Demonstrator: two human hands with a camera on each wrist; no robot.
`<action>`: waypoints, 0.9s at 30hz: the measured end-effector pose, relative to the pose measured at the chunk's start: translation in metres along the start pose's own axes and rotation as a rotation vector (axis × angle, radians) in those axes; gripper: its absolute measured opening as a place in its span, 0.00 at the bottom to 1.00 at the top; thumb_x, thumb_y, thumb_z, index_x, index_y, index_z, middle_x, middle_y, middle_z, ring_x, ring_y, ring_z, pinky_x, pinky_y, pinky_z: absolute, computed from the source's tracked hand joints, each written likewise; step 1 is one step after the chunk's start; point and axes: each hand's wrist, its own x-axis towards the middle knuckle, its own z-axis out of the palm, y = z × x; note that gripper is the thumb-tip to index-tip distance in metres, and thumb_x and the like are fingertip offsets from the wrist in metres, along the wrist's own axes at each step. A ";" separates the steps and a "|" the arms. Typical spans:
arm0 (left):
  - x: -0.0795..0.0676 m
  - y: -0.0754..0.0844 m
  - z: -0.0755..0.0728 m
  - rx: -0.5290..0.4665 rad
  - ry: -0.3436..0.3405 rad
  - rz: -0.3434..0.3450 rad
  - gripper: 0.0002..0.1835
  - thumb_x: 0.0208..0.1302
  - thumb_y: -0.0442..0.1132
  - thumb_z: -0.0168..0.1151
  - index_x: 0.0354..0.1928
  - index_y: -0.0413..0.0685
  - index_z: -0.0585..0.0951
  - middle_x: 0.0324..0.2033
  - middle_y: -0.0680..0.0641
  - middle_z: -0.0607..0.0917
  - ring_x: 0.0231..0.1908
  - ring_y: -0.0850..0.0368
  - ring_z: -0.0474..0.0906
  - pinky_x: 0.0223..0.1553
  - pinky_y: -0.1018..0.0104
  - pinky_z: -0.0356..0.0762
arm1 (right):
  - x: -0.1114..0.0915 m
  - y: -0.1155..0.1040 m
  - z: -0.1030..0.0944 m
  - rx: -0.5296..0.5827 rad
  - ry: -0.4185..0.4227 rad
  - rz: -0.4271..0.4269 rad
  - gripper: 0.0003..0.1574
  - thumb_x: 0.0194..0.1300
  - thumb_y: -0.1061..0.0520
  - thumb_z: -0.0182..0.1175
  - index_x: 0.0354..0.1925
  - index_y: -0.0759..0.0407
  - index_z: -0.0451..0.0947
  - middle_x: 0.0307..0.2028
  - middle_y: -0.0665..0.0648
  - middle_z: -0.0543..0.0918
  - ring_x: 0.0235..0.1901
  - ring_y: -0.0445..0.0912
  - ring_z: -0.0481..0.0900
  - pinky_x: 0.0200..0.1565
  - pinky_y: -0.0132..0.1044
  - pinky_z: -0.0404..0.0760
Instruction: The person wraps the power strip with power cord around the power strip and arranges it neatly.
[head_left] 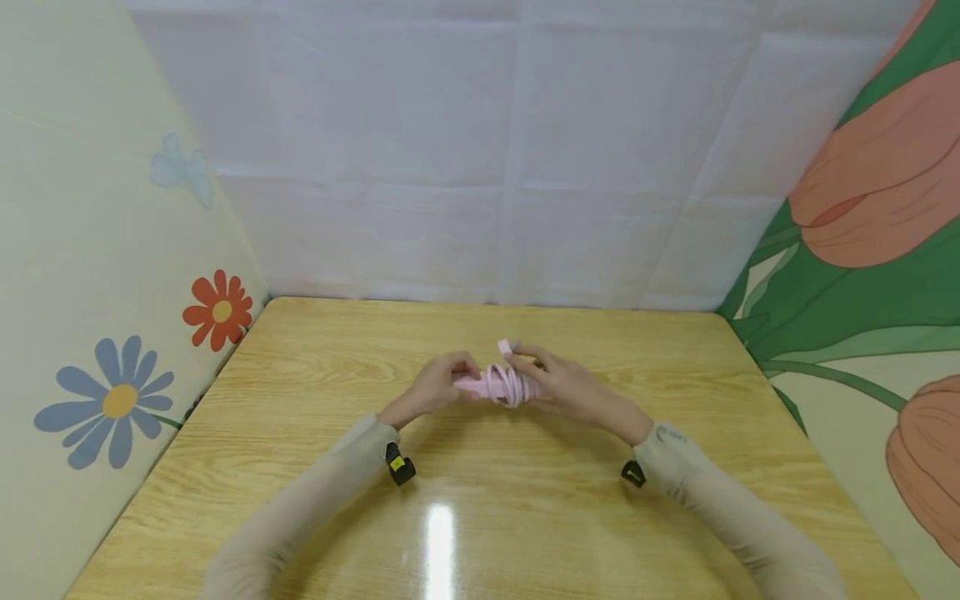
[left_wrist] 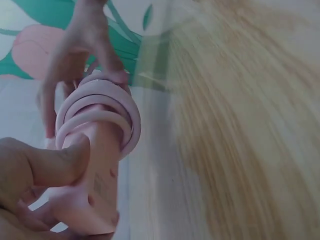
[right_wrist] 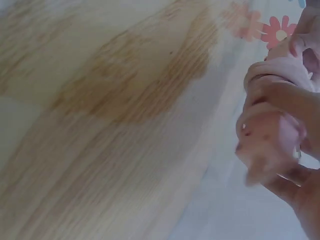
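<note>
Between the two hands is a pink power strip (left_wrist: 102,180), a long block with screw holes and a small label on the side facing the left wrist camera. Its thick pink cord (head_left: 506,386) is wound in several loops around the middle. My left hand (head_left: 437,385) grips the left end, with its thumb (left_wrist: 62,165) pressed along the block. My right hand (head_left: 573,390) holds the other end, fingers around the block and the wound cord. A pale pink end piece (head_left: 504,346) sticks up by the right fingertips. Part of the strip is hidden behind the right hand.
The hands are over a wood-grain table (head_left: 510,533) that reflects a bright streak of light near the front. A white cloth (head_left: 480,167) hangs behind it. Flower-patterned panels (head_left: 120,250) stand along both sides. Each wrist wears a small black camera (head_left: 401,468).
</note>
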 end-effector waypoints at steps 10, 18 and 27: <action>0.004 -0.011 0.006 0.074 0.145 0.065 0.24 0.39 0.21 0.76 0.43 0.38 0.81 0.42 0.41 0.85 0.43 0.45 0.80 0.49 0.52 0.79 | 0.009 -0.004 0.009 -0.086 0.283 0.076 0.27 0.62 0.60 0.68 0.58 0.67 0.77 0.36 0.62 0.88 0.24 0.49 0.84 0.22 0.38 0.82; 0.007 -0.011 0.011 0.083 0.099 0.008 0.25 0.43 0.21 0.75 0.46 0.40 0.80 0.45 0.41 0.84 0.44 0.46 0.79 0.49 0.53 0.78 | 0.008 -0.001 0.020 -0.342 0.399 0.068 0.20 0.53 0.64 0.74 0.45 0.65 0.84 0.30 0.61 0.88 0.24 0.52 0.81 0.20 0.40 0.81; 0.010 -0.009 0.005 0.099 0.082 -0.008 0.22 0.44 0.22 0.74 0.44 0.40 0.82 0.44 0.42 0.85 0.43 0.47 0.79 0.48 0.54 0.79 | 0.003 -0.001 0.019 -0.426 0.501 -0.090 0.06 0.68 0.67 0.58 0.42 0.68 0.81 0.24 0.61 0.83 0.26 0.52 0.79 0.23 0.40 0.82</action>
